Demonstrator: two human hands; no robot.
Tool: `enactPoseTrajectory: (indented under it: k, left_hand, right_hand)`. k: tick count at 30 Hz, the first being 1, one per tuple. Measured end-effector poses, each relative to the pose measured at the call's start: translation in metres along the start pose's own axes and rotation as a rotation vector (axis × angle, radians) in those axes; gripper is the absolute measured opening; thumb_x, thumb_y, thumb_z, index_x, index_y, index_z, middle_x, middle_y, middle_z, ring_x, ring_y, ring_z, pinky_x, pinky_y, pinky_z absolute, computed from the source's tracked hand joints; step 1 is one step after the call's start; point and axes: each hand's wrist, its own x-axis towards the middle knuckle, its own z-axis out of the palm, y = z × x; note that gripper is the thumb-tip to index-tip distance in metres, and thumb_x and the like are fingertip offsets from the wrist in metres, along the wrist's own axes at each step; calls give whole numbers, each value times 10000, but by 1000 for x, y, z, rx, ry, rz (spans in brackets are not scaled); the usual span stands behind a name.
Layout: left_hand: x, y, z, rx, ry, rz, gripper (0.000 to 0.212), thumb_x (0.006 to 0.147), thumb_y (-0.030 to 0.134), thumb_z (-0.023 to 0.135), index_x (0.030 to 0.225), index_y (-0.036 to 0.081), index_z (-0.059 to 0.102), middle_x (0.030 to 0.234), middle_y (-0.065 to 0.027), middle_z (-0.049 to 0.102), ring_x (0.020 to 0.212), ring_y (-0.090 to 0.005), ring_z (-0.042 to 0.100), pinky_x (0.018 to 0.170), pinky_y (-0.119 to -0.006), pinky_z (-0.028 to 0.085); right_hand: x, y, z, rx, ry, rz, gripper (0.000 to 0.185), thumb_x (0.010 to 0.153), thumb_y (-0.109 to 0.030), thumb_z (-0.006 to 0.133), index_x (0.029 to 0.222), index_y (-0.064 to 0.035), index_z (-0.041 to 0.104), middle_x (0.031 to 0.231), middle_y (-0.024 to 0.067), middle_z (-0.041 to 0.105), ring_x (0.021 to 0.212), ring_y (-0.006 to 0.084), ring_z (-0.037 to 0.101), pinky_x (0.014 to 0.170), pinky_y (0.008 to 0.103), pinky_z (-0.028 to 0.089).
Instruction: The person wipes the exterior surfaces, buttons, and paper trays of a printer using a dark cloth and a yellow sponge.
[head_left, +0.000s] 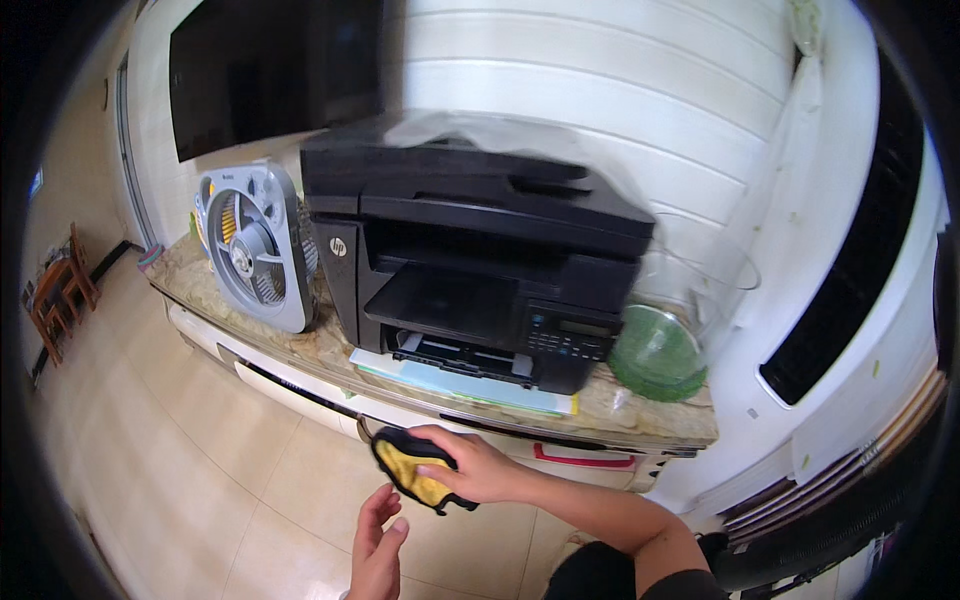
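My right hand (480, 465) grips a folded yellow cloth with black edging (409, 469), held in the air before the front of a marble-topped cabinet (652, 420). Below and left of the cloth is my left hand (379, 547), its fingers bent and apart, holding nothing. Beyond both hands a black HP multifunction printer (450, 300) stands on the cabinet top. Its paper tray (465, 360) is folded down at the front. Flat light-coloured sheets or folders (465, 386) lie under the printer's front edge.
Left of the printer stands a grey box fan (255, 247), below a wall-mounted television (277, 75). A green glass bowl (656, 352) sits to the right. A red drawer handle (585, 456) shows on the cabinet front. At far left are wooden chairs (64, 292).
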Motion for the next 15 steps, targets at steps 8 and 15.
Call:
enactPoseTrajectory:
  k: [8, 15]
  left_hand:
    - [49, -36, -42, 682, 85, 324, 776, 926, 190, 564, 1492, -6, 71, 1495, -218, 194, 1342, -328, 320, 1044, -434, 322]
    - [51, -94, -63, 781, 172, 174, 852, 910, 198, 586, 1486, -21, -3, 1517, -238, 103, 1369, -335, 268, 1051, -435, 316]
  right_hand:
    - [139, 25, 60, 149, -185, -268, 417, 864, -60, 602, 1270, -27, 514, 1181, 155, 612, 1077, 324, 593, 918, 390, 473]
    - [147, 9, 95, 281, -175, -169, 411, 867, -49, 591, 1269, -59, 507, 1162, 128, 590, 1105, 298, 557, 930, 400, 461]
